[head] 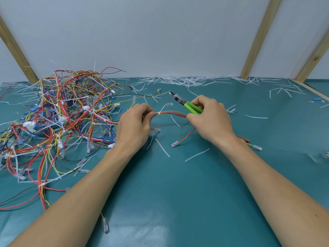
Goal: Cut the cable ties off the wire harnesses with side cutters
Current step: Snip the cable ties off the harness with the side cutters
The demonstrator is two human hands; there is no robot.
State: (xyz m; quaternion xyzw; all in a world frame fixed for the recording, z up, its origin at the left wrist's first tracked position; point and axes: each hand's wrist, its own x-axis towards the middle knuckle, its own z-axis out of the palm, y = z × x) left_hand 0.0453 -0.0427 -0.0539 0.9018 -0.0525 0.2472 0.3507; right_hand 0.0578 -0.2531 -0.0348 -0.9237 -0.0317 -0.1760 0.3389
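At the far left of the green table (178, 202) lay the pile of wire harnesses (58, 118), a tangle of red, yellow, blue and black leads with white ties and clear terminals still on it. To its right, the left hand (135, 125) pinched one harness (170, 113) between curled fingers and thumb, holding it just above the table. The cable tie (159, 113) sat on this harness immediately to the right of the left fingertips, almost touching them. The harness ran roughly level from left to right between the two hands, so its long axis lay across the view and the tie band crossed it. The right hand (210, 118) gripped the other end of that span and at the same time held the side cutters (186, 103) by their green handles, fingers curled round both. The cutter nose pointed up and to the left, away from the wires, and stood apart from the tie, above and to its right; whether the blades were parted could not be told. By judgement, the left hand was the nearer to the tie, and the cutters would have to be swung down and leftward to reach it. The left fingertips beside the tie and the wires beneath it were the things at risk. Loose cut tie offcuts (187, 82) lay scattered along the back edge and around the hands, and a stray terminal lead (256, 147) lay at the right.
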